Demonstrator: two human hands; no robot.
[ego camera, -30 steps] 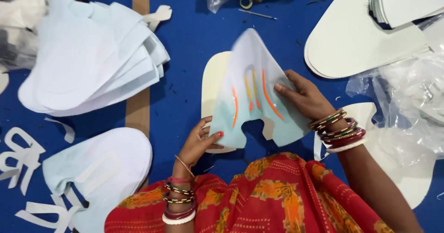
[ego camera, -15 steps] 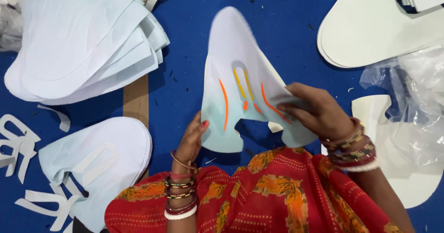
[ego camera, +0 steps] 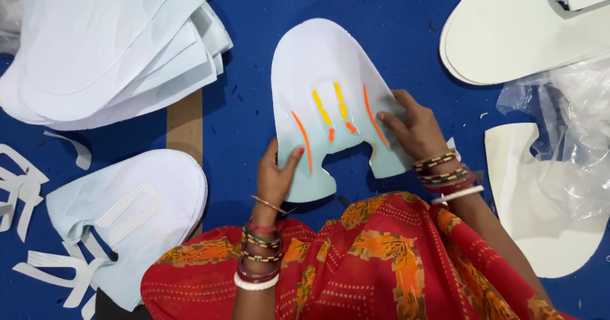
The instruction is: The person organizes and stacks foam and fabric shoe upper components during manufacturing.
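A pale blue shoe-upper piece (ego camera: pixel 321 72) with orange and yellow stripes lies flat on the blue work surface (ego camera: pixel 244 104) in front of me. My left hand (ego camera: pixel 276 177) pinches its lower left leg, thumb on top near an orange stripe. My right hand (ego camera: pixel 413 129) presses on its right leg, fingers spread over the edge. Both wrists carry several bangles. My red and orange patterned garment (ego camera: pixel 368 263) fills the bottom of the view.
A stack of pale blue cut pieces (ego camera: pixel 108 47) lies at upper left. Another piece with white cut-outs (ego camera: pixel 127 212) sits at lower left beside white scrap strips (ego camera: pixel 19 180). Cream-coloured sheets (ego camera: pixel 515 34) and clear plastic wrap (ego camera: pixel 565 136) are on the right.
The striped piece was held lifted and tilted; now it lies flat on the blue surface. Both hands have shifted to its lower legs.
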